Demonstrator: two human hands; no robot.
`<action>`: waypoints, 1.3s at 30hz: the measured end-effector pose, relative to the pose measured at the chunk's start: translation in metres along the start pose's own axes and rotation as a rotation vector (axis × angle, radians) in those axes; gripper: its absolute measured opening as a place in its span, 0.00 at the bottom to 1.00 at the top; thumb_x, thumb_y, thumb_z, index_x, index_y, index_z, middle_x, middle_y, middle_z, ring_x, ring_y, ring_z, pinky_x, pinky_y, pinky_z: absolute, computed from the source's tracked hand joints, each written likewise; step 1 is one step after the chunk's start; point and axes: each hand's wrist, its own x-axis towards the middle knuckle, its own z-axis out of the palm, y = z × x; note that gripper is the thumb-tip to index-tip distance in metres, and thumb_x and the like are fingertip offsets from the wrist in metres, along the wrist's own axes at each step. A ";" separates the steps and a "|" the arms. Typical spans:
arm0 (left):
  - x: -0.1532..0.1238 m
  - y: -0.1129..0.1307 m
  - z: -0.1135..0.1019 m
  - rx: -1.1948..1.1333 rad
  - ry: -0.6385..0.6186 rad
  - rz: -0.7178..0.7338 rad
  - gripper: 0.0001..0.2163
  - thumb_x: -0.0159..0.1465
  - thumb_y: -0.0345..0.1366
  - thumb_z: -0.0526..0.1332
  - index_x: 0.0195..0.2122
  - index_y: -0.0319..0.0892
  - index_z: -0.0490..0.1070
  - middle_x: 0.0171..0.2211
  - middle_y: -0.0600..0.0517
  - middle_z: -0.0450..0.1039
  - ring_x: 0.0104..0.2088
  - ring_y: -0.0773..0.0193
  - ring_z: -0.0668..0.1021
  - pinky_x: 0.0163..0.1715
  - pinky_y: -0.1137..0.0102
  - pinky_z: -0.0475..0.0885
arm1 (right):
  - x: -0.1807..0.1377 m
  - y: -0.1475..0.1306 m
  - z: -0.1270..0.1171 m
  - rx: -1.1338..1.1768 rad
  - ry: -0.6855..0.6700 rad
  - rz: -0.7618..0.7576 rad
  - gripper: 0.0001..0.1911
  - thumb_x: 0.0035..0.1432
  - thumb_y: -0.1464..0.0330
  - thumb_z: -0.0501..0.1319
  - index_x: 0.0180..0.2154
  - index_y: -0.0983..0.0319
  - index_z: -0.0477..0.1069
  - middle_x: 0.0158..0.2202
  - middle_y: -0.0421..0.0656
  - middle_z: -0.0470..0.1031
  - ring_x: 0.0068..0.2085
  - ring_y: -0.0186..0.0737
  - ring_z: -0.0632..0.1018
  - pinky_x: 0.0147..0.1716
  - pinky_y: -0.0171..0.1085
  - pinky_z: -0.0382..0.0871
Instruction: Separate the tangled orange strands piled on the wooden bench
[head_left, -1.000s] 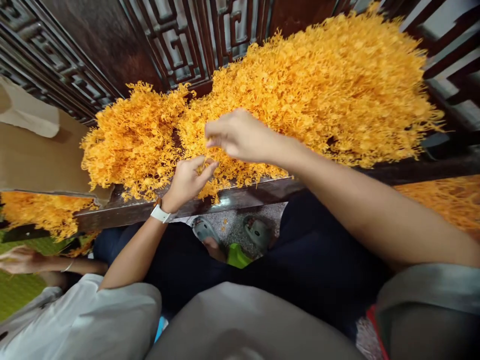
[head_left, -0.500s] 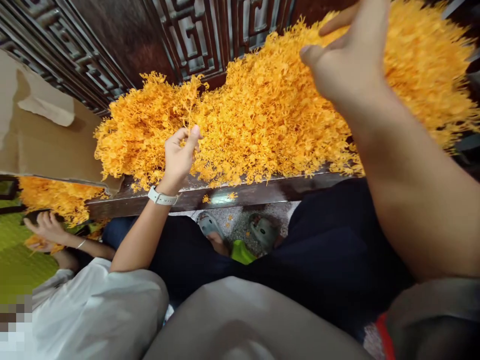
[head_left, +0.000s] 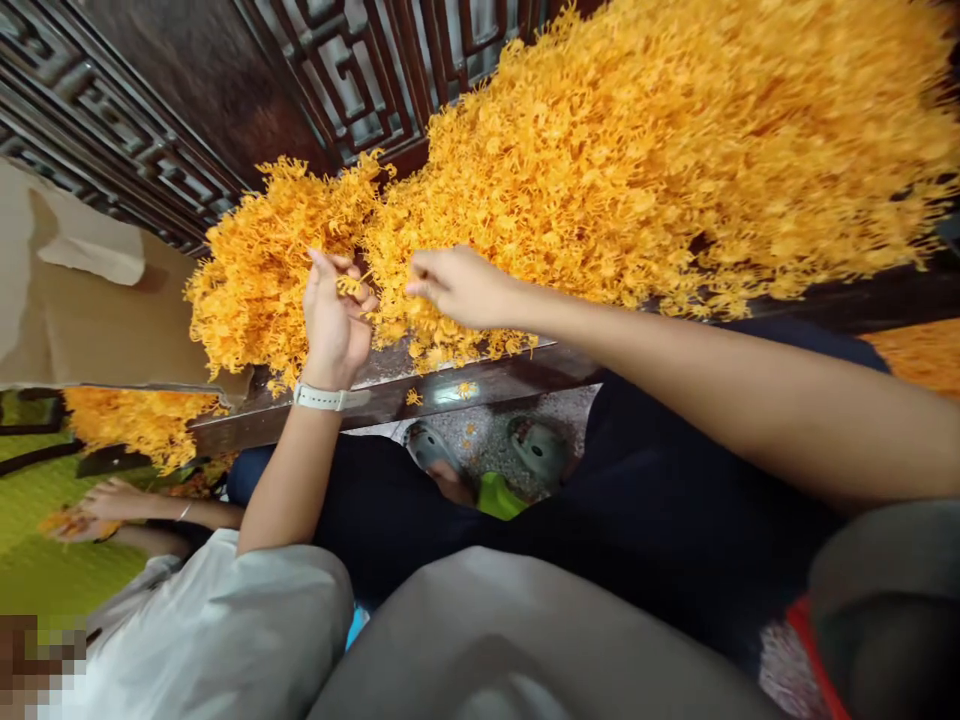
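Observation:
My left hand (head_left: 335, 325), with a pale watch band at the wrist, is raised at the front of the heap, palm partly turned to me. Its curled fingers hold a small orange spidery plastic piece (head_left: 349, 286). Just to the right, my right hand (head_left: 466, 287) is closed in a pinch, its fingertips pointing at the left hand. Whether anything is between those fingertips I cannot make out. Behind both hands rises a large heap of the same orange pieces (head_left: 585, 190), lying along a dark wooden bench (head_left: 517, 377).
A cardboard box (head_left: 97, 320) stands at the left. Carved dark wooden latticework (head_left: 352, 80) rises behind the heap. Two loose pieces lie on the bench edge. At the lower left, another person's hands (head_left: 112, 505) hold orange pieces, near a further orange pile (head_left: 142, 420).
My right hand has come down and left from above the heap to beside my left hand. The left hand has turned its palm more toward me. The view has shifted slightly.

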 end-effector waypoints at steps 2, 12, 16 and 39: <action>0.006 -0.005 -0.013 0.061 0.000 0.016 0.33 0.66 0.74 0.42 0.43 0.52 0.71 0.27 0.51 0.64 0.21 0.66 0.61 0.19 0.63 0.53 | 0.006 -0.004 -0.010 0.094 0.053 0.020 0.14 0.69 0.67 0.61 0.29 0.59 0.64 0.28 0.40 0.65 0.34 0.39 0.66 0.39 0.40 0.61; 0.039 -0.019 -0.055 -0.057 0.236 -0.006 0.39 0.62 0.75 0.30 0.41 0.45 0.61 0.29 0.57 0.53 0.21 0.75 0.50 0.21 0.66 0.43 | -0.002 -0.024 -0.008 0.365 -0.160 0.052 0.06 0.65 0.70 0.65 0.36 0.58 0.68 0.27 0.38 0.68 0.29 0.36 0.66 0.31 0.38 0.61; 0.051 -0.013 -0.064 -0.040 0.295 0.023 0.38 0.60 0.78 0.40 0.38 0.46 0.64 0.26 0.57 0.56 0.21 0.73 0.52 0.21 0.66 0.44 | -0.004 -0.034 -0.011 0.355 -0.159 0.123 0.13 0.69 0.65 0.61 0.30 0.60 0.68 0.24 0.39 0.66 0.26 0.35 0.65 0.27 0.38 0.59; 0.088 -0.002 -0.057 -0.450 0.696 -0.198 0.21 0.74 0.52 0.59 0.30 0.41 0.65 0.22 0.60 0.59 0.16 0.76 0.54 0.17 0.74 0.46 | -0.072 -0.101 -0.061 -0.437 0.274 -0.135 0.20 0.75 0.64 0.48 0.49 0.61 0.79 0.26 0.46 0.76 0.25 0.43 0.74 0.29 0.41 0.57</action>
